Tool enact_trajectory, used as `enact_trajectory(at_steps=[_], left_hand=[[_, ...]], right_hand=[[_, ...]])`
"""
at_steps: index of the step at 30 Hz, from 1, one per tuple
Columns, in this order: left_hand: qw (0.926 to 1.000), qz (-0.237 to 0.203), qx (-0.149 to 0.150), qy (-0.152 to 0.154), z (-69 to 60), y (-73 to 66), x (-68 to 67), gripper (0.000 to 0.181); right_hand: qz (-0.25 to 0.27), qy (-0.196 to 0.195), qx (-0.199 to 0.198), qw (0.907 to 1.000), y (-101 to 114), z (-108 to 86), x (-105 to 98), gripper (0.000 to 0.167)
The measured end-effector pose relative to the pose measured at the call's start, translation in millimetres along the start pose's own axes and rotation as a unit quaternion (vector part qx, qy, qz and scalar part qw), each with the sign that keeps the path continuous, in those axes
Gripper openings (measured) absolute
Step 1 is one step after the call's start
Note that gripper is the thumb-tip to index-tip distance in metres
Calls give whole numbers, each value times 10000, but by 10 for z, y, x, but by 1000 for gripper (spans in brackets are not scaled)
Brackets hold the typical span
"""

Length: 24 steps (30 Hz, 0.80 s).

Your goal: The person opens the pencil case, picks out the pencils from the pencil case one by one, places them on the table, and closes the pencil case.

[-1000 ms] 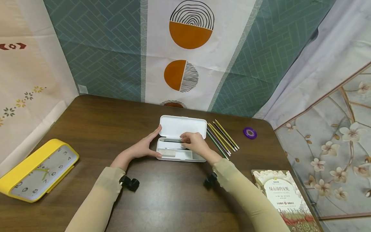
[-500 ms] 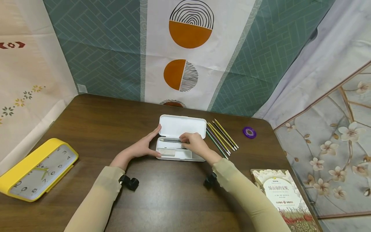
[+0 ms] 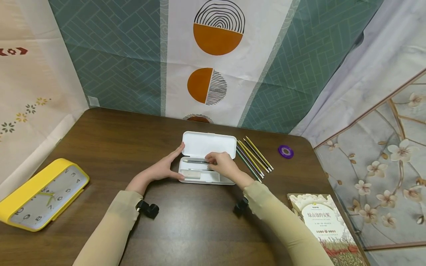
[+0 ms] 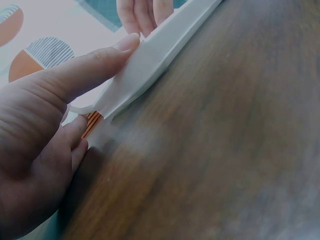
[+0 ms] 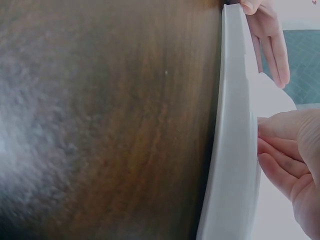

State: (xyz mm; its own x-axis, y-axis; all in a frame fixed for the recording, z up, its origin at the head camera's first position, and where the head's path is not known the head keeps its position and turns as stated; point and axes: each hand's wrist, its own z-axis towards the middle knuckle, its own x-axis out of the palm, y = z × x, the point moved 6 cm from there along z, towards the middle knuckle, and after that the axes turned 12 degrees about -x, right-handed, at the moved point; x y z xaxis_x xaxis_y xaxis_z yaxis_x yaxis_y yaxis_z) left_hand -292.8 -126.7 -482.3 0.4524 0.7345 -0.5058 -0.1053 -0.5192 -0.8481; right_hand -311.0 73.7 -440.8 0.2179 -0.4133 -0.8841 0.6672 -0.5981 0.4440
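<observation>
A white pencil case [image 3: 209, 145] lies unfolded on the table, its lid tipped back. My left hand [image 3: 163, 168] spans its left end, thumb along the front corner and straight fingers against the lid's side. Inside the tray, my right hand [image 3: 223, 164] has its fingers bent around the right part of a dark pencil [image 3: 194, 161]; the fingertips are partly hidden, and in the right wrist view the case wall [image 5: 235, 125] covers them. A second thin pencil [image 3: 198, 169] lies nearer the front. A whitish eraser [image 3: 190, 174] sits in the front left compartment.
Several pencils [image 3: 254, 155] lie side by side just right of the case. Farther right is a purple ring-shaped object [image 3: 285, 151]. A book [image 3: 321, 218] lies at the front right, and a yellow clock [image 3: 46, 195] stands at the left.
The view shifts very slightly. Both hands keep nearly the same place at the case, and the pencils beside it stay where they were.
</observation>
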Motion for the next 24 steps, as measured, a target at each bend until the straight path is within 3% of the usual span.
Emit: enact_trajectory(at_steps=[24], left_hand=[[10000, -41, -23, -3, 3, 8, 2, 122]], right_hand=[[-423, 122, -361, 9984, 45, -4, 8, 21]])
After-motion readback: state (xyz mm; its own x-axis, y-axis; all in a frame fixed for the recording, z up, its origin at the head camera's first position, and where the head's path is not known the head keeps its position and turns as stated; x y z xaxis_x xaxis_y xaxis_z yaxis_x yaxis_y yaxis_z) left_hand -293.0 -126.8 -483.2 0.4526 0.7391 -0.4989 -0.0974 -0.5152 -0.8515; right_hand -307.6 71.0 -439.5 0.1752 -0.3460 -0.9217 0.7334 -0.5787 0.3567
